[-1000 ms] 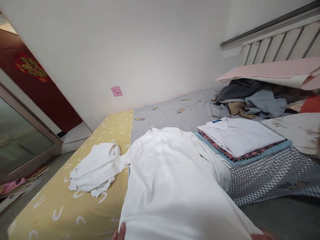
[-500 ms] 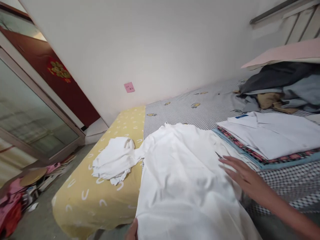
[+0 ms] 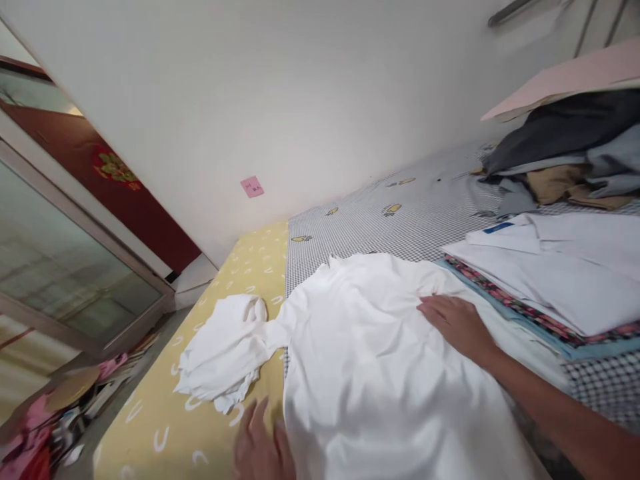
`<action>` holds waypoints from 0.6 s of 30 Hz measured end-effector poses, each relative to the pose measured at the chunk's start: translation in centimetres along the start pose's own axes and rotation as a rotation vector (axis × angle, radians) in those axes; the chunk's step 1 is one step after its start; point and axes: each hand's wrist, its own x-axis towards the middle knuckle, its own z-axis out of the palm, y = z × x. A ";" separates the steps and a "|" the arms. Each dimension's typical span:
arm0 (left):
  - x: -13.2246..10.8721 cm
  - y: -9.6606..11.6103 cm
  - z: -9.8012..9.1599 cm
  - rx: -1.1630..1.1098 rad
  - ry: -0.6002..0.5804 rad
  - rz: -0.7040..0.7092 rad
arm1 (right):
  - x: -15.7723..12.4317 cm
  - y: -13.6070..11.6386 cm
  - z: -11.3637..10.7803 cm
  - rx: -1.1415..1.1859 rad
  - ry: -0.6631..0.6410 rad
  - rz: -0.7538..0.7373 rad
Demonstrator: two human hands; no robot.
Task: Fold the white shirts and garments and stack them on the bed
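A white shirt lies spread over the bed, wrinkled across its front, with its collar end toward the wall. My right hand rests palm down on the shirt's upper right part, fingers stretched out and close together. Beside the shirt's lower left edge, my left hand is over the yellow sheet with its fingers apart, slightly blurred and cut off by the frame's bottom. Left of the shirt and touching its sleeve is a bunched white garment.
A folded white shirt tops a stack of folded clothes at right. Behind it is a pile of dark clothes under a pink board. The bed has a yellow sheet and a checked sheet. Items litter the floor at left.
My right hand has come down flat onto the shirt. My left hand has moved up into view, its fingers now spread beside the shirt's edge. The view has shifted slightly.
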 end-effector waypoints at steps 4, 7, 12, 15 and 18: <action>6.0 8.5 3.8 0.074 0.007 0.448 | 0.5 0.6 -0.7 0.220 0.163 0.070; 9.9 10.1 7.3 0.202 -0.313 0.326 | 0.8 0.8 -0.5 0.125 0.222 0.056; 12.5 7.2 11.4 0.282 -0.455 0.062 | 1.7 0.8 0.1 -0.149 0.142 0.036; 12.1 6.6 12.0 0.294 -0.402 0.099 | 2.1 0.7 0.1 -0.247 0.117 0.046; 11.6 6.7 12.1 0.289 -0.373 0.106 | 2.2 0.6 0.0 -0.258 0.106 0.052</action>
